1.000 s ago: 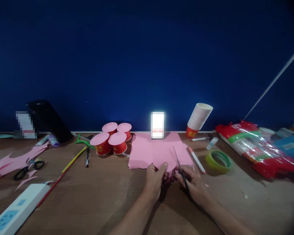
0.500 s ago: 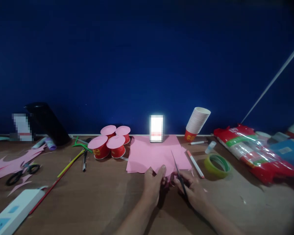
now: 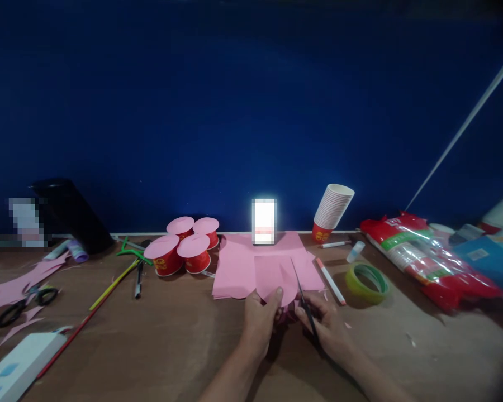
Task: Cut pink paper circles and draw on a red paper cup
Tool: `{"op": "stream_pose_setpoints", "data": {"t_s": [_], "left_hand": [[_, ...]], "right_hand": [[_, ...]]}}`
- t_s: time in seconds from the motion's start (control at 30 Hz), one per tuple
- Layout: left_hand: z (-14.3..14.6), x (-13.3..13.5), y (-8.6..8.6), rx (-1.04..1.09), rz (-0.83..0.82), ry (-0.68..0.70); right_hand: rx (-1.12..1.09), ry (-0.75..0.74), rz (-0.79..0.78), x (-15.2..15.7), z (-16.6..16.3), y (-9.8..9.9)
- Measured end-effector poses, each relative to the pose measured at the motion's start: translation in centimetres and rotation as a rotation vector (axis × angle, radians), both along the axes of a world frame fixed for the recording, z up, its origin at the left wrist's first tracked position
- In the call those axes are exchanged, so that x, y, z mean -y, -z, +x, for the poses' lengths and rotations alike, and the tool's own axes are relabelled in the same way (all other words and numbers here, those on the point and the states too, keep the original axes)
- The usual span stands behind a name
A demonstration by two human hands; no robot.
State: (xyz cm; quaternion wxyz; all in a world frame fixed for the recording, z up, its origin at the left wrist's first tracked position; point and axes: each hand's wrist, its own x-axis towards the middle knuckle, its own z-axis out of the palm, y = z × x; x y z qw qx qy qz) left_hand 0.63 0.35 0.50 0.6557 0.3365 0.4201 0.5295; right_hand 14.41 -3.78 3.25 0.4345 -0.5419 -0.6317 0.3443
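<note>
My left hand (image 3: 260, 318) pinches a piece of pink paper (image 3: 276, 276), thumb on top, its right side cut to a curve. In my right hand (image 3: 324, 324) is a pair of scissors (image 3: 300, 293), with the blades pointing up and away along the paper's right edge. The scissors' handles are mostly hidden by my fingers. Beneath and beyond the held piece lies a stack of pink paper sheets (image 3: 235, 268). Small pink offcuts hang or lie between my hands.
Red paper cups (image 3: 164, 262) topped with pink discs stand left of the sheets. A tilted cup stack (image 3: 333, 206), marker (image 3: 331, 281), tape roll (image 3: 366, 283) and red plastic package (image 3: 427, 262) are on the right. Black-handled scissors (image 3: 27, 304) and a power strip (image 3: 23, 365) lie left.
The view has shifted slightly right, so things appear further left. The held paper shows more of its surface above my left thumb. Both hands keep their grip.
</note>
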Motion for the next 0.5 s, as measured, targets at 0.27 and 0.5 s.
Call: {"op": "stream_pose_setpoints", "data": {"t_s": [0.27, 0.5], "left_hand": [[0.1, 0.0, 0.1, 0.031, 0.002, 0.004], [-0.1, 0.0, -0.4, 0.002, 0.012, -0.043]], "right_hand": [[-0.018, -0.008, -0.053, -0.1, 0.1, 0.6], [0.024, 0.003, -0.024, 0.0, 0.3, 0.8]]}}
